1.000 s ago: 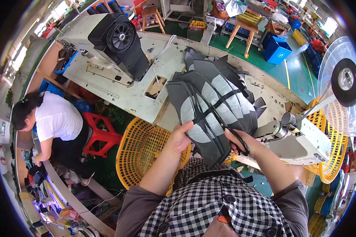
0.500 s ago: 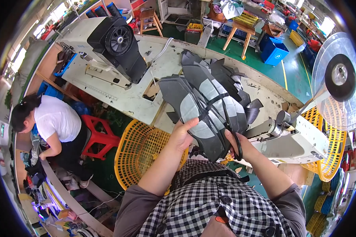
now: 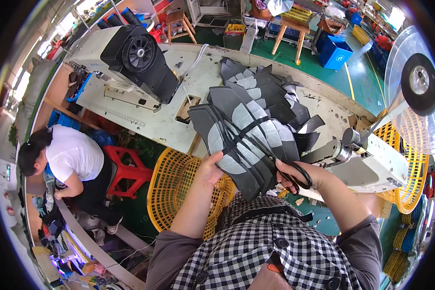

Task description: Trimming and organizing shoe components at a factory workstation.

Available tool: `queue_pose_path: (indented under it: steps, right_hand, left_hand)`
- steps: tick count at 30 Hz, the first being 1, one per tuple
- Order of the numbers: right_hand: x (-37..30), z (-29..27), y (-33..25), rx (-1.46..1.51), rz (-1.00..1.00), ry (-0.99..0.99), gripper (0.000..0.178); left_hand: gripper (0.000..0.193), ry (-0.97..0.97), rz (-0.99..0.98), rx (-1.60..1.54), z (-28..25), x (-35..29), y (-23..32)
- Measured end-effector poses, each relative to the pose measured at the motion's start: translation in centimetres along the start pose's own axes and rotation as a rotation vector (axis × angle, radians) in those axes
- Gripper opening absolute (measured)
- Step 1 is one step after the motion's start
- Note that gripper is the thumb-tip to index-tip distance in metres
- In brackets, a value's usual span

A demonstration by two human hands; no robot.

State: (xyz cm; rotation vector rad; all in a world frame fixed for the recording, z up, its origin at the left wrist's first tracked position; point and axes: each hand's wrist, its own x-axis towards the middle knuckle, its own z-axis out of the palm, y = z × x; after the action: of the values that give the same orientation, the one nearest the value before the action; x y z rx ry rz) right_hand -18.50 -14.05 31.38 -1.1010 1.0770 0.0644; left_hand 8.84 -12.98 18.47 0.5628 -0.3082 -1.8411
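My left hand (image 3: 209, 169) is closed on the near left edge of a bundle of black and grey cut fabric pieces (image 3: 215, 130), tied around with a dark strip. In my right hand (image 3: 286, 175) are black-handled scissors (image 3: 304, 180), their blades reaching up-left over the bundle; the tips are hard to make out against the dark material. Directly behind leans a second tied bundle (image 3: 246, 107) with pale grey patches. More loose dark pieces (image 3: 273, 96) are heaped beyond it on the white machine table (image 3: 154, 123).
A sewing machine (image 3: 125, 60) with a black handwheel stands far left; another machine arm (image 3: 367, 166) and a reel (image 3: 415, 84) are at right. Yellow baskets (image 3: 166, 186) flank me. A person in white (image 3: 77, 154) bends near a red stool (image 3: 128, 171) at left.
The near bundle has shifted left and tilted, fanning apart from the one behind. My left hand moved left and down with it; the scissors' handles swung to the right.
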Motion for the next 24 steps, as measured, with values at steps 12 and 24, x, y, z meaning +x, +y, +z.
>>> queue_pose_path:
  steps: [12,24]
  right_hand:
    - [3.2,3.6,-1.1,0.283,0.016,0.029,0.069]
    - [4.5,5.2,1.4,0.372,-0.124,0.384,0.051]
  left_hand:
    - [0.061,-0.110,-0.051,0.098,-0.6,-0.6,0.9]
    - [0.070,0.135,0.291,0.392,0.4,-5.3,6.6]
